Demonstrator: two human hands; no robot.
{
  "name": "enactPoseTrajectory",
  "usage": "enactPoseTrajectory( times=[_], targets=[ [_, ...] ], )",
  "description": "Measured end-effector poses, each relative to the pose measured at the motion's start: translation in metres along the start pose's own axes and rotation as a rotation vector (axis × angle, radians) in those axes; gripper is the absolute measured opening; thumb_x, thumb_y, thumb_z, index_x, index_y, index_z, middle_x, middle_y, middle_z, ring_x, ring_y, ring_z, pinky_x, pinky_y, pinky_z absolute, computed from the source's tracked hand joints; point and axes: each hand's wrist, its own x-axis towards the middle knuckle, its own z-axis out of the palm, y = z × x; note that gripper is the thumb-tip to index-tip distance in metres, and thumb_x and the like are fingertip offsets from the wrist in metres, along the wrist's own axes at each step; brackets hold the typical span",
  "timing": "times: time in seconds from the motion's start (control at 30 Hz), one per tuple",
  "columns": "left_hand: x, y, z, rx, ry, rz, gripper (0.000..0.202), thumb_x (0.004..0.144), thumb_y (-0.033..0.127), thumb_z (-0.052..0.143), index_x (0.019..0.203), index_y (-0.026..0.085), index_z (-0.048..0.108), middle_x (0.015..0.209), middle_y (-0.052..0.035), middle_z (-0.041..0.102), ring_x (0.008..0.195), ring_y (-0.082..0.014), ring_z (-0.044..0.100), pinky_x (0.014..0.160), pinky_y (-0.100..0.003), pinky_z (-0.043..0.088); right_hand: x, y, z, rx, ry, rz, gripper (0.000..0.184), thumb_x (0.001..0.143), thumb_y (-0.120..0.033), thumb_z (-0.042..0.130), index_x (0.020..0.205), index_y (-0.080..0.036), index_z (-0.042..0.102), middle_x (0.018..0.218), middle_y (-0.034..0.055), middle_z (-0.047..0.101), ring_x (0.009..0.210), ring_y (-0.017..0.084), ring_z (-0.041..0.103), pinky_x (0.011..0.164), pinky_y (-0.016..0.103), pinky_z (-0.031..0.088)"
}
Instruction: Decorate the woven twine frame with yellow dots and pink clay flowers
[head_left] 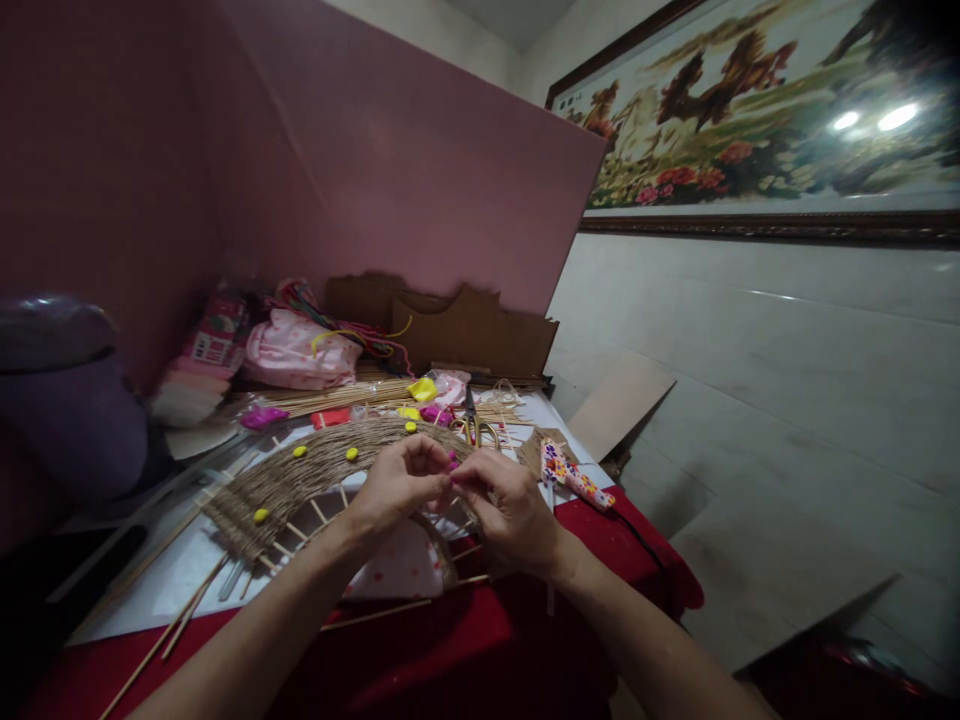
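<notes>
My left hand (397,485) and my right hand (514,510) meet over a curved woven twine piece. Fingers of both are pinched together around a small magenta lump of clay (453,464). Beneath them, the twine weaving (315,470) arches across thin wooden sticks that stick out along its inner edge. Several flattened yellow clay dots (352,454) sit on the weave. Inside the arch lies white cloth with red spots (397,565). My hands cover the right part of the weaving.
Gold-handled scissors (474,428) lie behind my hands. Farther back are yellow clay (423,389), magenta clay (264,416), bundled sticks (337,398) and a pink cloth bag (300,350). A flower-patterned glue gun (576,475) rests at right on red cloth (637,540). Cardboard (472,335) leans behind.
</notes>
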Motion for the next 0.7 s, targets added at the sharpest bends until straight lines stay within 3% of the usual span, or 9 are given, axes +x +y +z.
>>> enactPoseTrajectory(
  times=[0.07, 0.17, 0.27, 0.37, 0.47, 0.7],
  targets=[
    [0.001, -0.001, 0.000, 0.009, 0.052, 0.004, 0.023, 0.050, 0.012, 0.073, 0.066, 0.014, 0.056, 0.054, 0.0034, 0.059, 0.044, -0.0082, 0.051, 0.044, -0.020, 0.039, 0.000, -0.002, 0.000, 0.120, -0.009, 0.083, 0.006, 0.079, -0.016, 0.056, 0.077, -0.017, 0.062, 0.075, 0.0042, 0.061, 0.072, 0.016, 0.055, 0.067, 0.030, 0.044],
    [0.002, -0.001, -0.003, -0.035, 0.163, -0.004, 0.018, 0.053, 0.011, 0.071, 0.067, 0.013, 0.060, 0.052, 0.0035, 0.058, 0.044, -0.0066, 0.049, 0.044, -0.018, 0.037, 0.002, -0.002, -0.006, 0.562, 0.001, 0.349, 0.008, 0.076, -0.026, 0.061, 0.073, -0.018, 0.060, 0.064, -0.0002, 0.057, 0.057, 0.013, 0.052, 0.054, 0.026, 0.043],
    [0.002, 0.003, -0.006, -0.182, 0.156, -0.045, 0.017, 0.059, 0.014, 0.071, 0.075, 0.011, 0.065, 0.058, 0.0007, 0.061, 0.049, -0.0064, 0.052, 0.049, -0.017, 0.040, 0.006, 0.004, -0.013, 0.910, 0.086, 0.502, 0.014, 0.073, -0.031, 0.065, 0.073, -0.019, 0.059, 0.062, -0.0021, 0.056, 0.051, 0.010, 0.049, 0.049, 0.023, 0.041],
    [0.000, 0.006, -0.007, -0.284, 0.050, -0.092, 0.021, 0.064, 0.019, 0.073, 0.081, 0.010, 0.067, 0.068, -0.0030, 0.064, 0.052, -0.0063, 0.054, 0.050, -0.017, 0.042, 0.009, 0.010, -0.012, 0.908, 0.093, 0.522, 0.019, 0.071, -0.035, 0.068, 0.076, -0.017, 0.063, 0.063, -0.0013, 0.058, 0.053, 0.010, 0.049, 0.049, 0.022, 0.040],
    [-0.001, 0.005, -0.005, -0.274, -0.018, -0.105, 0.023, 0.068, 0.026, 0.072, 0.083, 0.010, 0.067, 0.065, -0.0027, 0.063, 0.047, -0.0054, 0.051, 0.045, -0.017, 0.038, 0.008, 0.011, -0.005, 0.838, 0.076, 0.528, 0.019, 0.071, -0.034, 0.070, 0.075, -0.016, 0.064, 0.063, -0.0014, 0.058, 0.052, 0.008, 0.047, 0.049, 0.020, 0.039],
    [-0.002, 0.000, -0.002, -0.119, -0.016, -0.104, 0.023, 0.063, 0.031, 0.076, 0.071, 0.012, 0.065, 0.056, -0.0002, 0.060, 0.044, -0.0059, 0.049, 0.045, -0.018, 0.035, 0.006, 0.005, 0.002, 0.645, 0.127, 0.445, 0.012, 0.071, -0.028, 0.068, 0.075, -0.018, 0.063, 0.066, -0.0012, 0.059, 0.058, 0.010, 0.052, 0.052, 0.022, 0.043]
  ],
)
